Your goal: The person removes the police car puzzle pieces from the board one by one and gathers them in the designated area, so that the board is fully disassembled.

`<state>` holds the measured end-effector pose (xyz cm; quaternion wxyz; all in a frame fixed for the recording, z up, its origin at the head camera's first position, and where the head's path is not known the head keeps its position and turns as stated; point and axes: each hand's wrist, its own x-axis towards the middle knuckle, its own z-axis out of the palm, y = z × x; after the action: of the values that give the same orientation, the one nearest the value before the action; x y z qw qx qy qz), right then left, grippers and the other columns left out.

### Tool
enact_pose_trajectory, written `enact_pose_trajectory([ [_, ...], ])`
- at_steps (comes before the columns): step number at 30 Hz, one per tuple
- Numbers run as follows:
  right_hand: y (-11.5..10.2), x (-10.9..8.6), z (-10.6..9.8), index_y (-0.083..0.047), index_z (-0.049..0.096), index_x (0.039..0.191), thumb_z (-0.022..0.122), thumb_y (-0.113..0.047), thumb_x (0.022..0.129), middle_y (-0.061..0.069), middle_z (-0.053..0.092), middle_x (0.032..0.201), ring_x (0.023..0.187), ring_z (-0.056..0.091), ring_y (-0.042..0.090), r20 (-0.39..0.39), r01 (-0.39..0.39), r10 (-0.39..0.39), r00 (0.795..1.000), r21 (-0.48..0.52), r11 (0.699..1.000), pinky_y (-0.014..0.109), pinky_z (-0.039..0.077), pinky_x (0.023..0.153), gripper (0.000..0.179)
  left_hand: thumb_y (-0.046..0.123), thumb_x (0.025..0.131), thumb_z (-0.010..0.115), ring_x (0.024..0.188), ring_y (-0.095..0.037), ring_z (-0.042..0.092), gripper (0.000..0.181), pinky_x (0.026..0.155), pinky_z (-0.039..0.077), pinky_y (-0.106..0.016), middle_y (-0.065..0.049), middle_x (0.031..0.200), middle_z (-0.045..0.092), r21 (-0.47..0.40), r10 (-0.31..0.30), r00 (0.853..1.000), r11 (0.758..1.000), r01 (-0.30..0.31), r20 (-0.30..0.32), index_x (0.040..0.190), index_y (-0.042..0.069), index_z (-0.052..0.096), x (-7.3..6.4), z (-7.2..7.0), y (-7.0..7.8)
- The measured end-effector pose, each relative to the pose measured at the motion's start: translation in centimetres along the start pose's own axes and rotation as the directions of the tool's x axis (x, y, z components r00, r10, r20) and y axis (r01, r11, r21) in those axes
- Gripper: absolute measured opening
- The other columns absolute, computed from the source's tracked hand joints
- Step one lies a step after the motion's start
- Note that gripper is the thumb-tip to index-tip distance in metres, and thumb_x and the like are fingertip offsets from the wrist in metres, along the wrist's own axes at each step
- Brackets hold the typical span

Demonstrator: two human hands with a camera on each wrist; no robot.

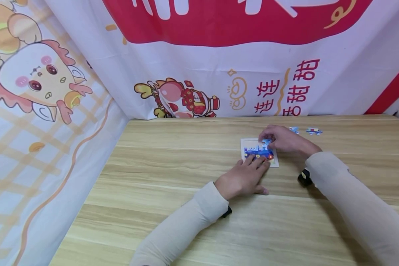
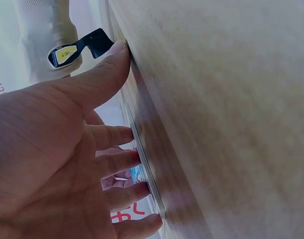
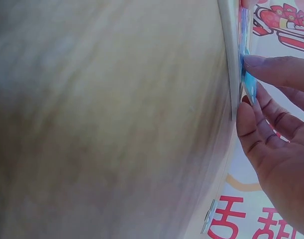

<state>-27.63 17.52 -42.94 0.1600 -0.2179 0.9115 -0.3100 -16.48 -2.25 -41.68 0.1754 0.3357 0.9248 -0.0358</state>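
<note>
A small white-framed jigsaw puzzle (image 1: 242, 145) with a blue vehicle picture lies on the table. My left hand (image 1: 242, 178) rests on its near edge. In the left wrist view the fingertips (image 2: 151, 219) touch the puzzle's edge, fingers extended, and the thumb is apart on the wood. At the puzzle's right side my right hand (image 1: 283, 139) pinches a light-blue puzzle piece (image 3: 250, 85) between thumb and fingers. The right wrist view has this piece tilted against the frame, one end raised. The fingers partly hide the puzzle's upper right part.
Two loose puzzle pieces, one (image 1: 314, 131) farther right and another (image 1: 294, 129) beside the right hand, lie near the table's back edge. A printed cloth (image 1: 199, 62) hangs behind the wooden table (image 1: 159, 166), and another patterned cloth (image 1: 53, 147) borders the left side.
</note>
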Motion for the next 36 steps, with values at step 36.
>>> enact_pose_trajectory([
  [36,0.12,-0.24,-0.19,-0.011,0.075,0.121,0.064,0.001,0.098,0.015,0.07,0.128,0.115,0.061,0.035,-0.036,-0.005,0.006,0.999,0.039,0.999,0.058,0.048,0.101,0.028,0.067,0.098,0.057,0.163,-0.025,0.018,0.088,0.128,0.031,-0.048,0.005,0.176,0.019,-0.013,-0.007,1.0,1.0,0.007,0.014,0.168,0.025,0.024,-0.07,-0.05,0.16],
])
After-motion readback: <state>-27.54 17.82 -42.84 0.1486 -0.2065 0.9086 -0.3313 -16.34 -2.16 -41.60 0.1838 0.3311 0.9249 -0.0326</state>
